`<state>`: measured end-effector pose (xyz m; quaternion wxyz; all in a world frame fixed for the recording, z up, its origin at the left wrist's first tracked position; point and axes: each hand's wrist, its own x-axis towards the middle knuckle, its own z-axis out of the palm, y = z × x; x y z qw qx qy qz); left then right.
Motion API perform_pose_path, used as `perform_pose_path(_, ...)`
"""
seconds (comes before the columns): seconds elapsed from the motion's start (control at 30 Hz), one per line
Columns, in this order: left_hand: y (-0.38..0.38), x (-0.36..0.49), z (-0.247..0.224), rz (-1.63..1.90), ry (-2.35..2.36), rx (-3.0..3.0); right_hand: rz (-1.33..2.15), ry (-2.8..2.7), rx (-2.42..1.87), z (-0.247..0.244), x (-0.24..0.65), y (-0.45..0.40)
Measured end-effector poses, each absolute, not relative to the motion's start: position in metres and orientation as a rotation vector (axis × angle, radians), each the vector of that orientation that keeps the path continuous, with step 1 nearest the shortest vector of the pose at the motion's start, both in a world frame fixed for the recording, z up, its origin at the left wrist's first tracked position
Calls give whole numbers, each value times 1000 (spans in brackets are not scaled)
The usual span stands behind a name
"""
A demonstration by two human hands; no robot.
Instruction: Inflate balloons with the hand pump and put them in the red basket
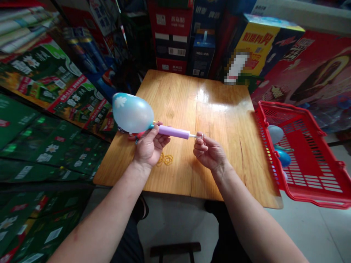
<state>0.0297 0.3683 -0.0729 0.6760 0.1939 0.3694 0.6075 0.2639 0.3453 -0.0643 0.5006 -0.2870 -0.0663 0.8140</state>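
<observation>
- Left hand: fingers closed around the nozzle end of the pump.
- Balloon: inflated, just beyond the left fingertips, its neck at the nozzle.
- Right hand: fingers pinched on the pump's handle, rod partly out.
- Bands: on the table, just below the left fingers.
- Basket: well right of the right fingers.

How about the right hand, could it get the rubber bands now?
Probably yes: nothing seems to lie between the right hand and the rubber bands on the table. It's holding the pump handle, so it might need to let go.
</observation>
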Motion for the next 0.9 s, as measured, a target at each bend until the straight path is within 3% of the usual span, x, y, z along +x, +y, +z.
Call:
perform_pose_path(0.13,371,24,-70,1479,824,447,1906,-127,-650,-63,269,345)
perform_pose_path(0.3,357,37,-76,1319,806,479,1976,-113,-667,-71,249,339)
perform_pose_path(0.63,362,40,-75,1330,813,416,1991,-124,-678,-69,253,341)
perform_pose_path(0.9,368,26,-68,1468,813,482,1924,-21,-621,-62,267,343)
